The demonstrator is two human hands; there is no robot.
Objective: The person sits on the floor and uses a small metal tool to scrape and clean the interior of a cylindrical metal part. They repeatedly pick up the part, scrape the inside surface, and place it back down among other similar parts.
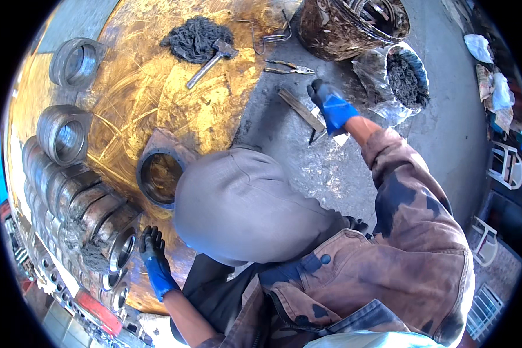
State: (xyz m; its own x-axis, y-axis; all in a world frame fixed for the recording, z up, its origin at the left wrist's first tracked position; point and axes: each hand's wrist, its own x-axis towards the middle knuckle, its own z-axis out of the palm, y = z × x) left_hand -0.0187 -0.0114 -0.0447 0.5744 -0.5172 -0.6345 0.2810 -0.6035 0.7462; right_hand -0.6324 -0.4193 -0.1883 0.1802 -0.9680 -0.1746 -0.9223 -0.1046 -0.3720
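Note:
My left hand (156, 261), in a blue glove with black fingers, is stretched out beside a row of grey metal rings (113, 223). Its fingers lie extended with nothing in them. A flanged metal housing (165, 142) with a round opening rests on the yellow-brown sheet just above. Over the grey floor at the right reaches my right hand (333, 109), gloved the same way. Its dark fingers are slightly blurred and look apart, with no object seen in them. Close by lie a wooden strip (300, 110) and pliers (290, 68).
A hammer (206, 68) leans against a dark fibrous heap (194, 37) on the sheet. Bent metal rods (278, 36) lie nearby. A crusted drum (330, 35) and an open bag of dark material (409, 78) stand at the far right. A rounded grey cloth form (243, 203) blocks the middle.

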